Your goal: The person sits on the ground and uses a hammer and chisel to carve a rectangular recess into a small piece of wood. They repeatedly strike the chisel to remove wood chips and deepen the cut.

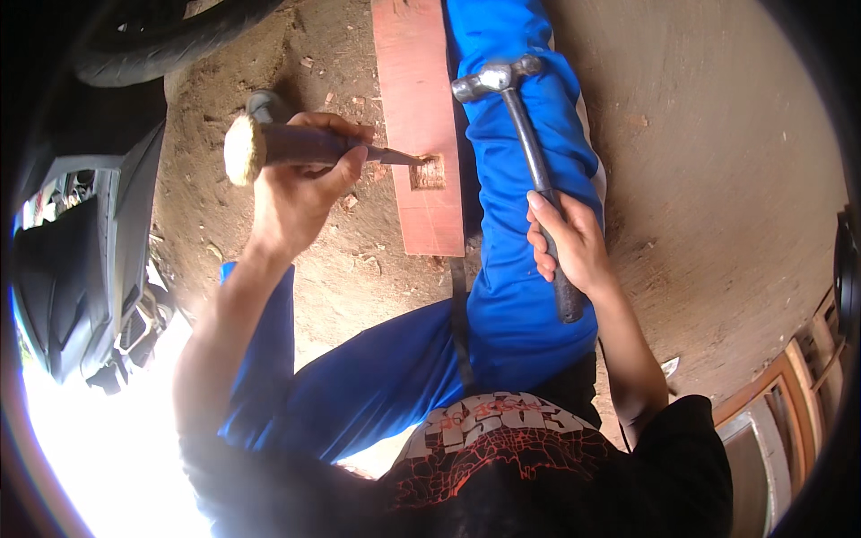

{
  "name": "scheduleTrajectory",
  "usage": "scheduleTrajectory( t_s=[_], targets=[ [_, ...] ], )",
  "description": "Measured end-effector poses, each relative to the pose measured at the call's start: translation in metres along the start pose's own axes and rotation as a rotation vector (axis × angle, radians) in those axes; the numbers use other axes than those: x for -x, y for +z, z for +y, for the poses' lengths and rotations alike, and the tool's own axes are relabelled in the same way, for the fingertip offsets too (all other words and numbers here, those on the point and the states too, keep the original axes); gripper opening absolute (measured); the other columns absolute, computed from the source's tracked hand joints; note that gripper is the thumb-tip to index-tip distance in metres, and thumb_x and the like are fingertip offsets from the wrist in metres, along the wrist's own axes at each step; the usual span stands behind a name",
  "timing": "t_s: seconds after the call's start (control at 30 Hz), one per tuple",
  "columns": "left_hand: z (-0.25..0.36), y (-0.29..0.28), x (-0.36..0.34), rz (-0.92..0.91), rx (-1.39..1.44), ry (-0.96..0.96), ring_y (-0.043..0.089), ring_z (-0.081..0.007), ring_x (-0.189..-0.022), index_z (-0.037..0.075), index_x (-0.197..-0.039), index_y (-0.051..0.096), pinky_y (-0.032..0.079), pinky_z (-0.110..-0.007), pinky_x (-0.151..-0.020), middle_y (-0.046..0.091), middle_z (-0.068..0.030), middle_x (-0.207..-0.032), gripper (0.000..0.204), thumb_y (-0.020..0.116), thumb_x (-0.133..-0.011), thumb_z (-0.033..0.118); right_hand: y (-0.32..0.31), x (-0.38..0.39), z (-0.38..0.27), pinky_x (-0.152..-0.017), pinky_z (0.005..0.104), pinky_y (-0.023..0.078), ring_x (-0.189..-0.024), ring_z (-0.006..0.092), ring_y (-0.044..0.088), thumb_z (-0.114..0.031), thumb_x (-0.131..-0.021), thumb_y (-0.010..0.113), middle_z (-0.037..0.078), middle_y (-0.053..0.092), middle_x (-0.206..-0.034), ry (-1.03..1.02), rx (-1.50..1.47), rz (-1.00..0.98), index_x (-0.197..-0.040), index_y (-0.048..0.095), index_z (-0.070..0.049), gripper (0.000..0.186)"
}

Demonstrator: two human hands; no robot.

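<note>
My left hand is wrapped round the dark handle of a chisel, whose struck end is pale and frayed. The blade's tip touches the upper edge of a rectangular recess cut in a reddish wooden plank. Wood fibres look rough inside that recess. My right hand grips a ball-peen hammer by its dark handle, thumb laid along it. The hammer's metal head hangs over my blue-trousered leg, to the right of the plank and apart from the chisel.
Wood chips lie scattered over the brown dirt ground. A dark motorcycle stands at the left, its tyre at the upper left. Wooden frames are at the lower right, and a dark strap runs below the plank.
</note>
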State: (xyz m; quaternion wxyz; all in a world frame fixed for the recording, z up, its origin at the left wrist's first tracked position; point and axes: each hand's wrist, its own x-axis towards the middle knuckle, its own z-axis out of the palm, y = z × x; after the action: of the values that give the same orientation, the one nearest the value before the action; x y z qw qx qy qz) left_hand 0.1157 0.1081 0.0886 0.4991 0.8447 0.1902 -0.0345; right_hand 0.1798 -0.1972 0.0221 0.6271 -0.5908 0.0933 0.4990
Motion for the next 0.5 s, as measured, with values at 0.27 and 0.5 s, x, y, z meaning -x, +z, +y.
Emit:
scheduleTrajectory(
  t_s=[0.27,0.5],
  targets=[
    [0.010,0.038,0.018,0.213,0.078,0.111,0.071,-0.0187,-0.087,-0.005,-0.106,0.063,0.060,-0.029,-0.079,0.072,-0.0147,-0.098,0.028,0.078,-0.086,0.009,-0.003,-0.002,0.001,-0.036,0.0247,0.038,-0.042,0.0066,0.046,-0.039,-0.099,0.061,-0.001,0.048,-0.059,0.008,0.003,-0.036,-0.085,0.053,-0.005,0.038],
    [0.009,0.042,0.020,0.236,-0.198,0.218,0.072,-0.0193,-0.089,-0.004,-0.106,0.063,0.060,-0.030,-0.079,0.073,-0.0153,-0.098,0.026,0.077,-0.085,0.003,-0.001,-0.003,-0.002,-0.035,0.0240,0.038,-0.040,0.0055,0.044,-0.036,-0.101,0.059,-0.001,0.047,-0.058,-0.002,0.003,-0.043,-0.084,0.051,-0.005,0.036]
  ],
)
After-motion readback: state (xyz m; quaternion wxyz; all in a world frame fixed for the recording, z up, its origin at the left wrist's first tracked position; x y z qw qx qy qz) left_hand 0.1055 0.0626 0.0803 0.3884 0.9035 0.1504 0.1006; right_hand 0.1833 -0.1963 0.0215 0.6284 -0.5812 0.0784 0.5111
